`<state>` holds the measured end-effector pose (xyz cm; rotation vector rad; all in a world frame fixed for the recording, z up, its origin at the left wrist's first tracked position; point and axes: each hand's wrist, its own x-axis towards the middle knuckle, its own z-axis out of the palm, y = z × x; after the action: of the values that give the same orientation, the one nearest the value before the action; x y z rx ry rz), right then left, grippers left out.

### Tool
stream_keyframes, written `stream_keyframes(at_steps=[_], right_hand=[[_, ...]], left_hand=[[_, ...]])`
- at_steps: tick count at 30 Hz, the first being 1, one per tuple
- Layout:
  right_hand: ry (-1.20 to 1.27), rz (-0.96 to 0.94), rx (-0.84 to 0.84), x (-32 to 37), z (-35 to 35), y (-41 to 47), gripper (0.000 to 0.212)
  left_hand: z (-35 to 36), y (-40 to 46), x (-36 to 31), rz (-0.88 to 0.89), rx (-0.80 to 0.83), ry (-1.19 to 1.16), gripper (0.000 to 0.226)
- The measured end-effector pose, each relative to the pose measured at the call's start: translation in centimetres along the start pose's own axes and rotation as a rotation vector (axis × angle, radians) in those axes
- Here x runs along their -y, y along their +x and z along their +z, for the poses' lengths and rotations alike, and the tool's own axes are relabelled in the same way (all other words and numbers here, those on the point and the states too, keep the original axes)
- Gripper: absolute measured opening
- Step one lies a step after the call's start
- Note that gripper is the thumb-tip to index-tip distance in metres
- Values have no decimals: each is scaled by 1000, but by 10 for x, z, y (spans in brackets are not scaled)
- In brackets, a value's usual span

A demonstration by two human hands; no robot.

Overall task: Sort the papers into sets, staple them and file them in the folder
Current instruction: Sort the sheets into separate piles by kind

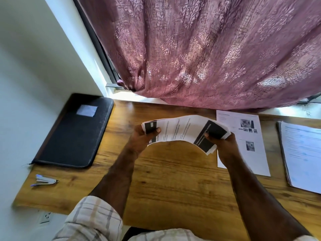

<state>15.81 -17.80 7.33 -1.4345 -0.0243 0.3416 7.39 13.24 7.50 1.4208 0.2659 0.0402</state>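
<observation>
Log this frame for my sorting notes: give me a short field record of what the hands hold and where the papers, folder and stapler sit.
left hand: grips the left end of the held stack
right hand: grips its right end
held stack: above the desk, bowed upward
sheet with photos: flat, right of centre
paper pile: far right
folder: closed, back left
stapler: front left, untouched

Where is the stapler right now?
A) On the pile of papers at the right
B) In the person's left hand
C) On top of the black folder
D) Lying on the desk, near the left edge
D: the stapler lies by itself on the wooden desk, in front of the black folder, while both hands hold a bent stack of papers.
</observation>
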Motion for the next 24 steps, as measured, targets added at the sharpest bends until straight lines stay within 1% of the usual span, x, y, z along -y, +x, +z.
stream_keyframes(at_steps=[3, 6, 9, 12, 15, 18, 20, 24], right_hand=[[-17, 20, -7, -2, 4, 1, 42], [-1, 21, 8, 0, 3, 4, 44], [46, 24, -21, 3, 2, 8, 44], [-17, 40, -38, -3, 7, 6, 44], [-14, 44, -98, -6, 10, 3, 49], [23, 16, -94, -8, 5, 6, 50], [33, 19, -91, -12, 6, 5, 52], [38, 22, -115, -16, 10, 3, 55]], left_hand=[[8, -1, 3, -27, -16, 64, 33], [14, -1, 1, -49, -46, 50, 31], [14, 5, 3, -53, -67, -30, 31], [20, 7, 15, -100, -78, 4, 33], [23, 8, 24, -87, -105, 7, 39], [23, 10, 23, -63, -140, 5, 33], [23, 11, 30, -82, -150, -8, 32], [23, 10, 41, -105, -215, 9, 50]])
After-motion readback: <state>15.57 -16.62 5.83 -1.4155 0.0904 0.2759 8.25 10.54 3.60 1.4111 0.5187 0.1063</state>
